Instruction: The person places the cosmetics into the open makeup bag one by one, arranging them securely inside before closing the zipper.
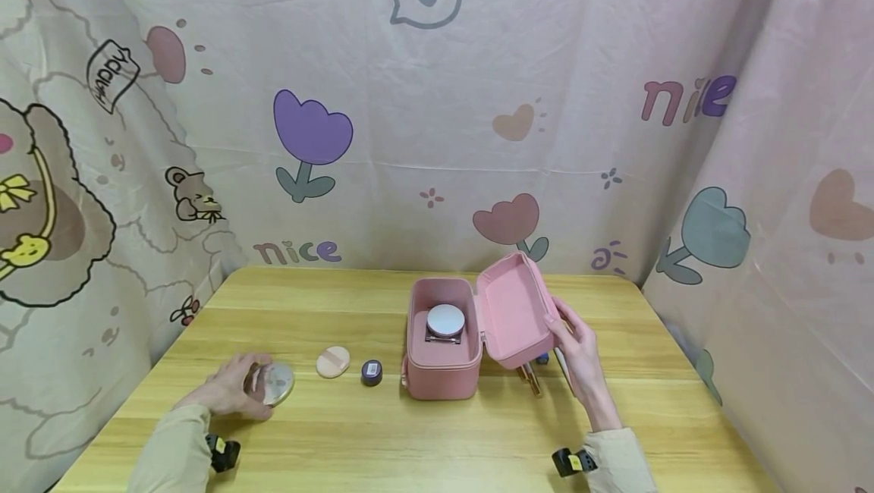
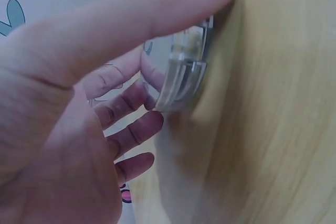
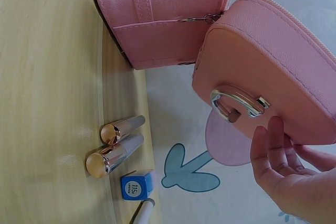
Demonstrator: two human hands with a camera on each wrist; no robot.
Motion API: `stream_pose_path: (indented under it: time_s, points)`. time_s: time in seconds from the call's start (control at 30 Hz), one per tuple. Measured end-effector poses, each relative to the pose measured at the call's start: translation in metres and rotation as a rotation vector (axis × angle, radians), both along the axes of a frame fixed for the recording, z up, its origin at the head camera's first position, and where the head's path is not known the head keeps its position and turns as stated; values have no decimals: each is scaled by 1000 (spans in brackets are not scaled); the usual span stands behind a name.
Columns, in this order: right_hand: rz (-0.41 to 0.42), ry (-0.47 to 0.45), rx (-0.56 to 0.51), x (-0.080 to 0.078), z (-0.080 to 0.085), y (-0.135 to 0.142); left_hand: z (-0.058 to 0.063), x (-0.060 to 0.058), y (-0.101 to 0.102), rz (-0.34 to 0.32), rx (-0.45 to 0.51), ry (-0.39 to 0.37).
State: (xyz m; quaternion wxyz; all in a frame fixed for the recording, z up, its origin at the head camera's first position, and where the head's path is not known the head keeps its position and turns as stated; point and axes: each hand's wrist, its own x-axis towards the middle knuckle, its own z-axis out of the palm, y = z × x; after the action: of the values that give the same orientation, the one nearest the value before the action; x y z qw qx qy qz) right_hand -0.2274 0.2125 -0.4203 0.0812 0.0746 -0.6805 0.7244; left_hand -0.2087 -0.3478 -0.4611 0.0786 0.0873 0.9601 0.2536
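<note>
A round silvery compact [image 1: 278, 384] with a clear rim is between the thumb and fingers of my left hand [image 1: 228, 387], at the left of the table. In the left wrist view the thumb lies across the compact's edge [image 2: 184, 77], the fingers curling on the other side. My right hand [image 1: 576, 345] grips the outer edge of the pink makeup case's lid [image 1: 515, 311], which hangs open to the right. Inside the case [image 1: 442, 383] sits a round white-topped container [image 1: 446, 320]. In the right wrist view, fingertips touch the lid's outside beside its handle [image 3: 239, 100].
A powder puff [image 1: 333, 362] and a small dark jar [image 1: 372, 373] lie between my left hand and the case. Two gold-capped tubes [image 3: 115, 145], a blue box [image 3: 137, 184] and a white stick-like item [image 3: 143, 212] lie right of the case, partly under the lid.
</note>
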Motion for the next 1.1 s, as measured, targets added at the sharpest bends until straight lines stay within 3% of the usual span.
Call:
stream_pose_path:
  time_s: [0.2, 0.47, 0.57, 0.8, 1.1]
  points:
    - [-5, 4, -3, 0, 0, -1, -4, 0, -3, -11, 25, 21]
    - [-4, 1, 2, 0, 0, 0, -11, -2, 0, -51, 258, 46]
    - [-5, -1, 1, 0, 0, 0, -8, -3, 5, -51, 281, 73]
    - [-3, -2, -4, 1, 1, 0, -1, -3, 23, 67, 192, 120]
    - [-2, -1, 0, 1, 1, -1, 2, -15, 45, 115, 206, 288]
